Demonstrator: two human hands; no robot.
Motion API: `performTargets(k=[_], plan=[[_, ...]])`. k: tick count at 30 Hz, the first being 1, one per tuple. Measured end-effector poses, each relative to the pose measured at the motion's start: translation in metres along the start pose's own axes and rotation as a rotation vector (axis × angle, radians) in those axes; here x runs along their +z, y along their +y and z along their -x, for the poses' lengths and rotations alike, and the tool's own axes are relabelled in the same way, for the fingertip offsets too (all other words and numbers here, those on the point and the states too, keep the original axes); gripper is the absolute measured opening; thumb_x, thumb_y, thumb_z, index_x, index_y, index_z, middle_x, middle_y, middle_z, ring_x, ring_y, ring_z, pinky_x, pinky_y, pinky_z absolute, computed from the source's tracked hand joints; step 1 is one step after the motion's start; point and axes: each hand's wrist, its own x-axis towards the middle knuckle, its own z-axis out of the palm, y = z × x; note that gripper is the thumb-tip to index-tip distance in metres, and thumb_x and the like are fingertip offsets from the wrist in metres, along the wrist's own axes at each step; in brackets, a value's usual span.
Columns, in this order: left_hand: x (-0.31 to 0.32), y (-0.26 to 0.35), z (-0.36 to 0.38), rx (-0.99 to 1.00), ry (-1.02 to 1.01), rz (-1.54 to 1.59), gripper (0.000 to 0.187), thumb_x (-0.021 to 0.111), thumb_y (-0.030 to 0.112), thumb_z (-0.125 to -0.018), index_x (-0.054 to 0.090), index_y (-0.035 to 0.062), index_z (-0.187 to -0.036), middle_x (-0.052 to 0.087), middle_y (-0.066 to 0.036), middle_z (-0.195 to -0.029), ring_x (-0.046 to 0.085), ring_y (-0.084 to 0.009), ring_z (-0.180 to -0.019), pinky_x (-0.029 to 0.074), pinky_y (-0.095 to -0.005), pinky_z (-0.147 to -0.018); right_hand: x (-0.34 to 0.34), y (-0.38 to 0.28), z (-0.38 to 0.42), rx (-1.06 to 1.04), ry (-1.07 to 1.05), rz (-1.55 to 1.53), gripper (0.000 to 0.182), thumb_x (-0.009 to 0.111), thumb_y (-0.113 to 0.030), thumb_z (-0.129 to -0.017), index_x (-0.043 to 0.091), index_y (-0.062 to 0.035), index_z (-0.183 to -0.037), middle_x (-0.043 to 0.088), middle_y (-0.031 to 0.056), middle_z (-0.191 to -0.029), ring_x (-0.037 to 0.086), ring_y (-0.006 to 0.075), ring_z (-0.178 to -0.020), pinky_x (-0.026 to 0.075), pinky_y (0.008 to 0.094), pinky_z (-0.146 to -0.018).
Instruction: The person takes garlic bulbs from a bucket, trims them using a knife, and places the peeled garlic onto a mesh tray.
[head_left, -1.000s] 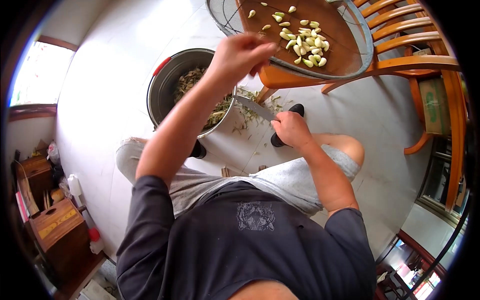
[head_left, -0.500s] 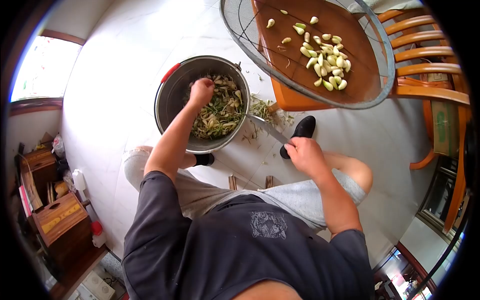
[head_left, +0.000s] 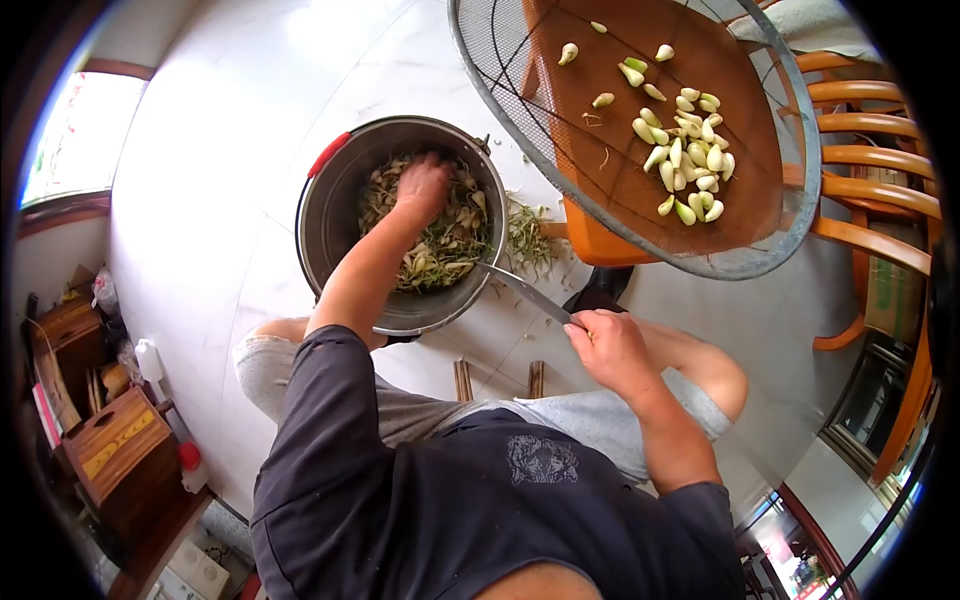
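My left hand [head_left: 425,188] is inside a metal bucket [head_left: 326,250], its fingers down among pale, garlic-like bulbs [head_left: 470,212] with green stalks and trimmings. The fingertips are blurred and partly buried, so whatever they touch is hidden. In my right hand [head_left: 612,350] is a knife [head_left: 535,296], gripped by the handle. Its blade points left, with the tip over the bucket's right rim. Up and to the right, a round mesh sieve [head_left: 560,180] holds many trimmed, whitish bulbs [head_left: 690,150], mostly gathered in one cluster.
An orange stool [head_left: 605,235] shows beneath the sieve, and a wooden chair [head_left: 870,185] is at the right. Green trimmings [head_left: 530,240] lie on the tiled floor beside the bucket. Wooden boxes [head_left: 115,435] stand at the far left.
My left hand has moved slightly right and deeper into the pile. The knife tip now reaches over the bucket's rim. The view has shifted, so the sieve appears lower and farther right.
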Motion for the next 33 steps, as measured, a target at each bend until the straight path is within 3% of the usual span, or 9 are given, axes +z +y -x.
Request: performTargets(k=[1, 4, 5, 8, 9, 12, 17, 22, 33], plan=[[-0.009, 0.001, 0.002, 0.001, -0.025, 0.006, 0.022, 0.062, 0.005, -0.072, 0.063, 0.0089, -0.093, 0.054, -0.015, -0.097, 0.055, -0.0325, -0.097, 0.048, -0.0425, -0.08, 0.001, 0.001, 0.001, -0.012, 0.013, -0.008, 0.02, 0.056, -0.019, -0.083, 0.062, -0.0004, -0.077, 0.061, 0.0191, -0.074, 0.059, 0.0371, -0.072, 0.047, 0.0454, -0.066], [-0.037, 0.0, 0.015, -0.192, 0.191, 0.332, 0.018, 0.064, 0.008, -0.073, 0.062, 0.0093, -0.091, 0.054, -0.014, -0.094, 0.055, -0.033, -0.092, 0.047, -0.0429, -0.077, -0.003, -0.003, 0.004, -0.029, 0.051, -0.023, 0.019, 0.057, -0.018, -0.083, 0.062, -0.0007, -0.077, 0.061, 0.0194, -0.074, 0.059, 0.0376, -0.073, 0.047, 0.0455, -0.066], [-0.045, -0.006, 0.02, -0.2, 0.275, 0.357, 0.015, 0.064, 0.01, -0.076, 0.061, 0.0061, -0.091, 0.058, -0.01, -0.082, 0.06, -0.0262, -0.076, 0.048, -0.0392, -0.066, -0.003, -0.005, 0.004, -0.036, 0.062, -0.027, 0.019, 0.057, -0.018, -0.083, 0.062, -0.0008, -0.077, 0.061, 0.0194, -0.074, 0.059, 0.0378, -0.073, 0.047, 0.0455, -0.066], [-0.092, -0.001, 0.043, -0.593, 0.207, 0.884, 0.013, 0.064, 0.011, -0.08, 0.059, 0.0022, -0.088, 0.059, -0.007, -0.072, 0.059, -0.0161, -0.061, 0.047, -0.032, -0.055, -0.001, -0.006, 0.006, -0.062, 0.094, -0.046, 0.018, 0.058, -0.018, -0.082, 0.062, -0.0009, -0.076, 0.061, 0.0196, -0.075, 0.058, 0.0383, -0.073, 0.046, 0.0457, -0.066], [-0.112, 0.004, 0.054, -0.583, 0.227, 1.153, 0.013, 0.064, 0.012, -0.082, 0.058, 0.0004, -0.082, 0.059, -0.005, -0.065, 0.056, -0.0095, -0.055, 0.046, -0.0245, -0.049, 0.001, -0.008, 0.006, -0.078, 0.123, -0.052, 0.02, 0.058, -0.018, -0.082, 0.06, -0.0002, -0.075, 0.06, 0.0203, -0.074, 0.058, 0.0386, -0.073, 0.046, 0.0456, -0.066], [-0.143, 0.016, 0.083, -0.638, 0.256, 1.418, 0.013, 0.065, 0.01, -0.081, 0.056, 0.002, -0.079, 0.06, -0.006, -0.068, 0.057, -0.0109, -0.058, 0.047, -0.0219, -0.053, -0.001, -0.02, 0.009, -0.098, 0.136, -0.087, 0.021, 0.058, -0.019, -0.083, 0.06, 0.0003, -0.074, 0.059, 0.0212, -0.073, 0.058, 0.0392, -0.072, 0.045, 0.0458, -0.064], [-0.147, 0.04, 0.134, -0.773, 0.257, 2.034, 0.012, 0.062, -0.001, -0.082, 0.053, -0.001, -0.09, 0.063, -0.014, -0.081, 0.065, -0.0218, -0.069, 0.056, -0.0286, -0.06, 0.003, -0.048, 0.01, -0.121, 0.214, -0.211, 0.018, 0.06, -0.018, -0.083, 0.064, -0.0009, -0.083, 0.059, 0.0188, -0.071, 0.059, 0.0358, -0.068, 0.046, 0.0419, -0.061], [-0.141, 0.097, 0.165, -0.734, 0.141, 2.211, 0.007, 0.061, 0.003, -0.084, 0.057, 0.0016, -0.09, 0.063, -0.011, -0.085, 0.064, -0.0185, -0.075, 0.055, -0.0273, -0.064, 0.018, -0.055, 0.003, -0.326, 0.359, -0.143, 0.017, 0.06, -0.017, -0.083, 0.066, -0.0027, -0.091, 0.062, 0.0151, -0.077, 0.06, 0.0327, -0.069, 0.047, 0.0395, -0.062], [-0.141, 0.143, 0.17, -0.709, 0.015, 2.225, 0.011, 0.062, 0.004, -0.084, 0.054, 0.0022, -0.092, 0.063, -0.009, -0.084, 0.064, -0.0191, -0.073, 0.054, -0.0283, -0.064, 0.026, -0.043, 0.005, -0.435, 0.443, -0.04, 0.013, 0.061, -0.014, -0.082, 0.066, -0.0052, -0.09, 0.06, 0.0125, -0.071, 0.059, 0.0315, -0.067, 0.048, 0.0399, -0.061]])
